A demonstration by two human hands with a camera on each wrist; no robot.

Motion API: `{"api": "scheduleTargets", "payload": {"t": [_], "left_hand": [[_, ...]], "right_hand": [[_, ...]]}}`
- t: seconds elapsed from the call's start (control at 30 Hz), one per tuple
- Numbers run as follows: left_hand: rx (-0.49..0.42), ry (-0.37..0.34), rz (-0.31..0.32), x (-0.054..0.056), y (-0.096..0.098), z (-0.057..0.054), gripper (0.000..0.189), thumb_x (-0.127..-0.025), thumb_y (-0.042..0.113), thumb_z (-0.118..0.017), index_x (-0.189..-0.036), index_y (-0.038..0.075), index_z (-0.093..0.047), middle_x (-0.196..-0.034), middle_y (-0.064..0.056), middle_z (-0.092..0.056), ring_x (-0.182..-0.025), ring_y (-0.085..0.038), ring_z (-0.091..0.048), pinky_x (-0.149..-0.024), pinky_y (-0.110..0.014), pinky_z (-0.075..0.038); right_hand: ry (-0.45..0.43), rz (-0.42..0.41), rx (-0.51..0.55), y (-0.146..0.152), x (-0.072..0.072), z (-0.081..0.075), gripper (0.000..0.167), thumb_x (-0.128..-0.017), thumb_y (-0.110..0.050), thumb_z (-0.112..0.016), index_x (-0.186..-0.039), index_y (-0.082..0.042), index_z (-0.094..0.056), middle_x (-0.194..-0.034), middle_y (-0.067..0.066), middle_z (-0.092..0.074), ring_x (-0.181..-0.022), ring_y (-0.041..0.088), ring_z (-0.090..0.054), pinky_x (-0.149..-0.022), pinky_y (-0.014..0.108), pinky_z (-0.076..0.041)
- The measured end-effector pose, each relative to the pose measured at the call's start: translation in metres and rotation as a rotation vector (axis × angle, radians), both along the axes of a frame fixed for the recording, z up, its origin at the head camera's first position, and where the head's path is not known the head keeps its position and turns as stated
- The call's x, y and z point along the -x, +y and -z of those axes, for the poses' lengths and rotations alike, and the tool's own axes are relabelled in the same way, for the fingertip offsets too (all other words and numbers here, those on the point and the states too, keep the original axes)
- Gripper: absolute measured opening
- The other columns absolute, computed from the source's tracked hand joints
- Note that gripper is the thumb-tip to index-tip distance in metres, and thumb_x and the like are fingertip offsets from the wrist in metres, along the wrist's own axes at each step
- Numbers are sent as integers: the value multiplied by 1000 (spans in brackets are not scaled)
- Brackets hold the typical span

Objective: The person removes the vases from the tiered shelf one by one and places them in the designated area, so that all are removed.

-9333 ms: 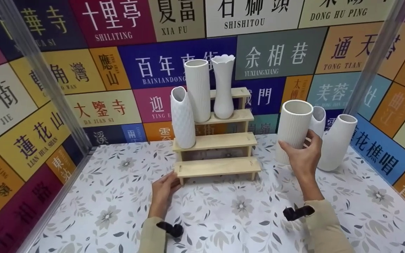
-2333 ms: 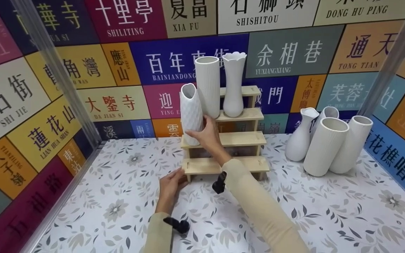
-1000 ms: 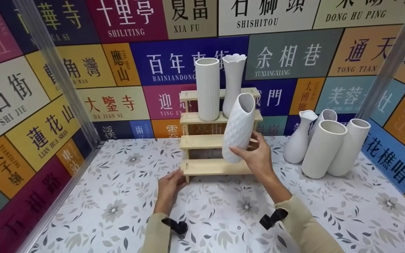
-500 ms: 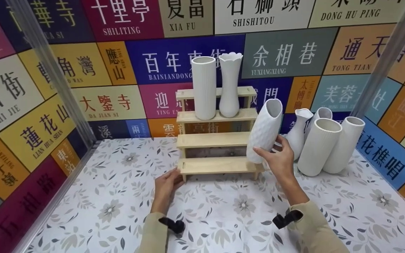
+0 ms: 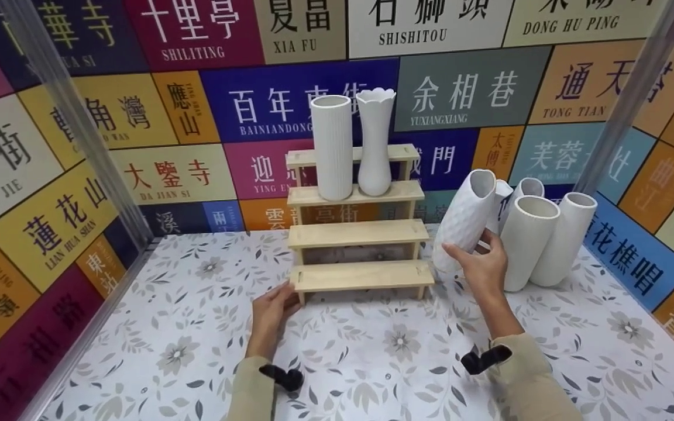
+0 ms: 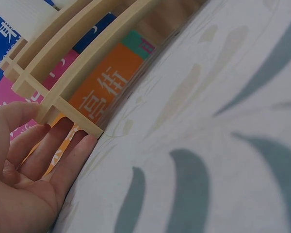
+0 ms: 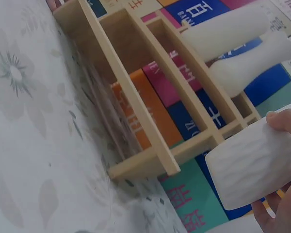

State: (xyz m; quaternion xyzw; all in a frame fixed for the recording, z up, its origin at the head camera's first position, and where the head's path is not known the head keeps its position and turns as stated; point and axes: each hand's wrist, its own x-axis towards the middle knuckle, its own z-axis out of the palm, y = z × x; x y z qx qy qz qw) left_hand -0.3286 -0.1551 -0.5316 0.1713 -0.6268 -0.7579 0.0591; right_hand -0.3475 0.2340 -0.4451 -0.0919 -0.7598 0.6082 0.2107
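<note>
My right hand (image 5: 487, 269) grips a white dimpled vase (image 5: 463, 219) round its lower part. The vase leans to the right, beside the right end of the stepped wooden stand (image 5: 360, 278); in the right wrist view its base (image 7: 233, 179) shows below the thumb. My left hand (image 5: 270, 313) holds the stand's front left corner; the left wrist view has the thumb on the shelf end and fingers (image 6: 68, 160) at the leg. A ribbed cylinder vase (image 5: 332, 152) and a scallop-rimmed vase (image 5: 375, 152) stand on an upper step, and the two lower steps are bare.
Right of the stand, a ribbed vase (image 5: 524, 251) and a smooth tapered vase (image 5: 568, 242) stand close together. Behind them, partly hidden, are a slim vase (image 5: 501, 192) and a slant-mouthed vase (image 5: 530, 188). A sign-printed wall (image 5: 460, 93) rises behind the floral tablecloth (image 5: 337, 362).
My right hand set the ribbed vase down at right, then took the dimpled vase off the stand's left side and carried it right, toward the group. My left hand stays at the corner.
</note>
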Motion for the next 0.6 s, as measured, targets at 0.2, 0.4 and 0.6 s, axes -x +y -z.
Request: {"api": "scheduleTargets", "payload": {"t": [0.2, 0.4, 0.6], "left_hand": [[-22, 46, 0, 0, 0, 2, 45, -95, 22, -70, -133, -1, -61, -120, -22, -71, -100, -23, -73, -87, -31, -63], [-51, 38, -20, 2, 0, 2, 45, -94, 19, -71, -132, -2, -62, -116, -22, -73, -99, -24, -74, -86, -32, -64], [-27, -4, -23, 5, 0, 1, 45, -94, 24, -71, -133, 4, -62, -120, -20, -72, -102, -23, -73, -88, -31, -63]], "right_hand": [[-25, 72, -28, 8, 5, 13, 88, -78, -34, -86, -148, -8, -40, -149, 11, -49, -131, 26, -53, -107, 40, -50], [-66, 109, -44, 11, 7, 22, 88, -77, -34, -87, -147, -6, -41, -145, 16, -51, -131, 30, -52, -108, 43, -49], [-92, 139, -54, 11, 8, 30, 87, -77, -31, -87, -146, -4, -43, -142, 19, -52, -128, 32, -52, -108, 44, -48]]}}
